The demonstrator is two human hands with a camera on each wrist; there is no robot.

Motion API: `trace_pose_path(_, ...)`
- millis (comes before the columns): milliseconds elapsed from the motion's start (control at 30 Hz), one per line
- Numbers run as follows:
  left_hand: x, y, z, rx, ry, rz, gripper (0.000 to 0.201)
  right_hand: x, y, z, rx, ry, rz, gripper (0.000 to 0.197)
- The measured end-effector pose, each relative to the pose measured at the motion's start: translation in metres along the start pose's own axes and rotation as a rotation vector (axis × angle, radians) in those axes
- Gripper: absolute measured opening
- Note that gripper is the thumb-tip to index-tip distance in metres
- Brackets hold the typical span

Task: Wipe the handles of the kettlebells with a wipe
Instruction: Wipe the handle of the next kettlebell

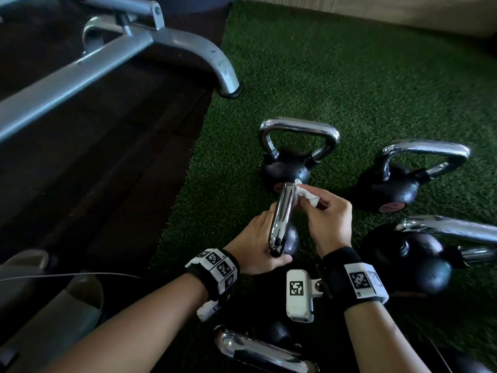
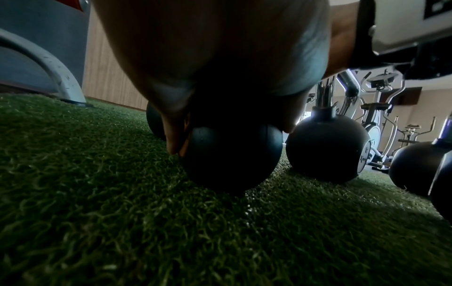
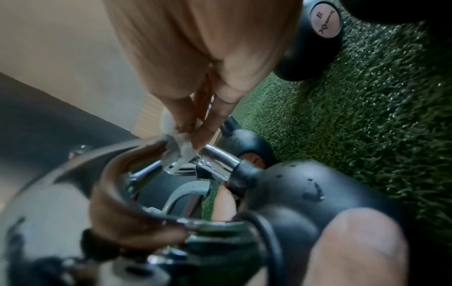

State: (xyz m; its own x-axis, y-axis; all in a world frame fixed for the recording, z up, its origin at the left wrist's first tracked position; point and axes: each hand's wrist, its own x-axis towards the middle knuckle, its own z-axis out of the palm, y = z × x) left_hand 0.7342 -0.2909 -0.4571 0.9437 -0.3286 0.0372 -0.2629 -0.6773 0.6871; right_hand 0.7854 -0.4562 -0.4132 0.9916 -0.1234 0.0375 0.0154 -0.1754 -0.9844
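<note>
Your left hand [image 1: 259, 242] grips the kettlebell [image 2: 232, 154] on the turf [image 1: 349, 84], fingers wrapped round it; your right hand [image 1: 328, 219] pinches the wipe [image 1: 387, 196] against its handle [image 1: 282, 219].

The upper frame is filled by the left hand [image 2: 220, 58], seen from below. Its fingers [image 2: 175, 133] are curled down over a dark kettlebell [image 2: 232, 156] set on green turf [image 2: 97, 212]. Two more kettlebells — one [image 2: 327, 152] just beside, another [image 2: 415, 168] at the right edge — are seen. Exercise machines [image 2: 376, 108] are visible behind.
</note>
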Motion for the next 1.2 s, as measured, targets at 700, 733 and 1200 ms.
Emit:
trace_pose_path(700,0.025,-0.012,-0.004,-0.115,-0.109,-0.092,0.104,-0.007,-0.028,-0.025,0.053,-0.332,-0.091,0.021)
trace_pose_path(733,0.027,-0.015,-0.003,-0.104,-0.119,-0.090,0.102,-0.010,-0.028,-0.027,0.056,-0.387,-0.075,0.020)
trace_pose_path(1200,0.015,-0.020,-0.010,-0.133,-0.218,-0.126,0.035,-0.031,-0.010,-0.015,-0.056,-0.537,-0.013,0.018)
